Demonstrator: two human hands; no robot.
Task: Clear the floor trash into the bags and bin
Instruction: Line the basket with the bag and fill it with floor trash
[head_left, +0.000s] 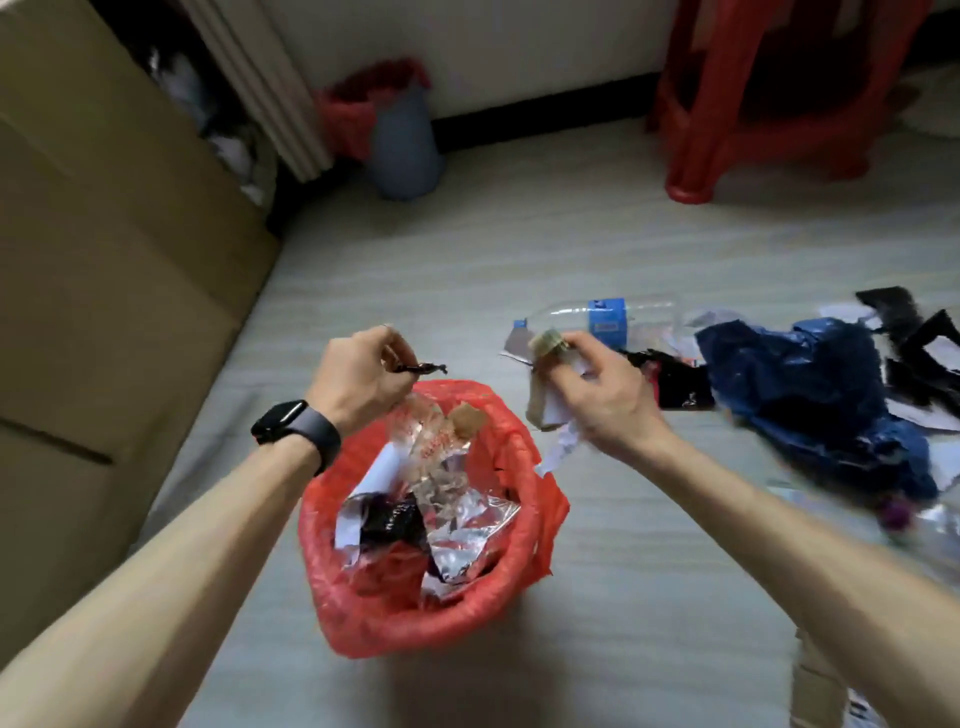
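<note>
Left hand (358, 379) pinches a dark scrap (423, 368), level, pointing right; right hand (608, 395) grips seemingly upright paper wad (544, 402).

only the person's arms and hands are in view. the left hand (358, 379) and the right hand (608, 402) are bare, and both forearms (182, 561) are bare from the wrist back to the lower corners of the picture. a watch (291, 426) sits on the left wrist. its face (278, 419) is a black rectangle with rounded corners, dark and glossy with a faint sheen of light. the strap (321, 441) is wide, smooth and matt, a dark grey close to black, and wraps snugly round the wrist. the right wrist is bare. the right hand is blurred at its edges, so finer detail there cannot be told.
</note>
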